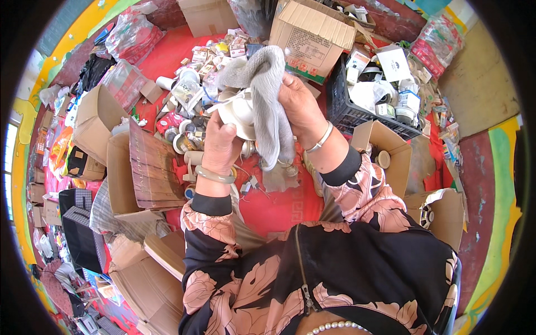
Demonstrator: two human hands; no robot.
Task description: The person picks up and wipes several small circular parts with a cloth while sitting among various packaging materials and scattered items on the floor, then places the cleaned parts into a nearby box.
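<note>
Both of my hands are raised in front of me. My left hand is closed on a white rounded object with a smooth, cup-like side; its exact kind cannot be made out. In my right hand is a grey cloth, gripped near its upper right part. The cloth loops up over the top, covers the right side of the white object and hangs down below it. My right fingers are partly hidden behind the cloth.
Beyond my hands, small boxes and loose parts lie heaped on a red floor covering. A black crate filled with mixed goods stands at right, beside a large carton. Open cardboard boxes line my left side; another box stands by my right forearm.
</note>
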